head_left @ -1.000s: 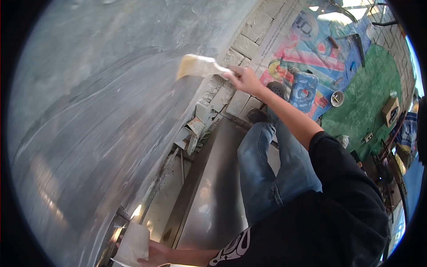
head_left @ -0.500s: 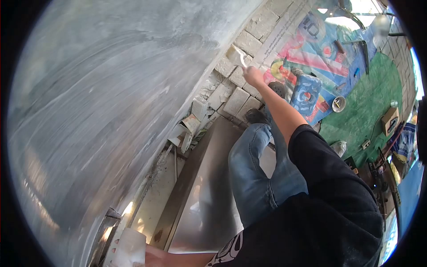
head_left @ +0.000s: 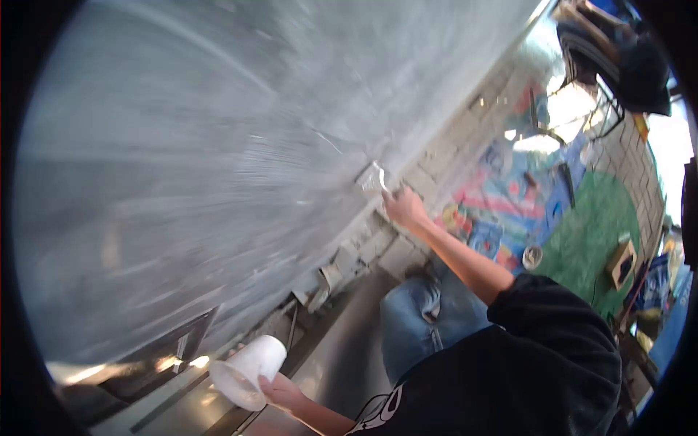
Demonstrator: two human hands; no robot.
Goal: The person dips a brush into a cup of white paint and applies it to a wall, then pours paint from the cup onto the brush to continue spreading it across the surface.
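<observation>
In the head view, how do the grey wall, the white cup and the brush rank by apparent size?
1. Grey wall, by far the largest.
2. White cup, though it sits nearer the camera.
3. Brush, blurred and farther off.

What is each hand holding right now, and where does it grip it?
The left hand holds a white cup by its side wall. The right hand grips a brush by its handle end, bristles against the grey wall.

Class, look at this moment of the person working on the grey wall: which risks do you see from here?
1. The white cup in the left hand lies tipped sideways, so any contents might spill onto the metal surface.
2. The right hand holds the brush at full stretch; it may slip or smear unevenly.
3. The blurred view suggests unsteady footing.
</observation>
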